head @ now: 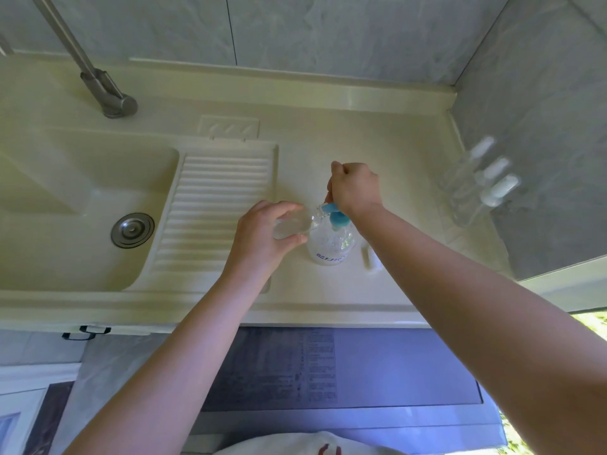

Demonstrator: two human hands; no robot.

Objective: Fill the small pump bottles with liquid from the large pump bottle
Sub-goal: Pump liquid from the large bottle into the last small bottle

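Both arms reach out over the cream counter (377,290). Left hand (262,238) fingers curl round a small pump bottle (292,224), tipped so its mouth meets the blue spout. Right hand (356,188) is a fist pushing the pump on the large pump bottle (331,241). More small bottles (476,182) wait far right by the gray tile wall. A sink (75,205) sits left.

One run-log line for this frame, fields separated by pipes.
left hand holds small bottle tilted at spout | right hand on blue pump of large bottle | three small bottles wait right
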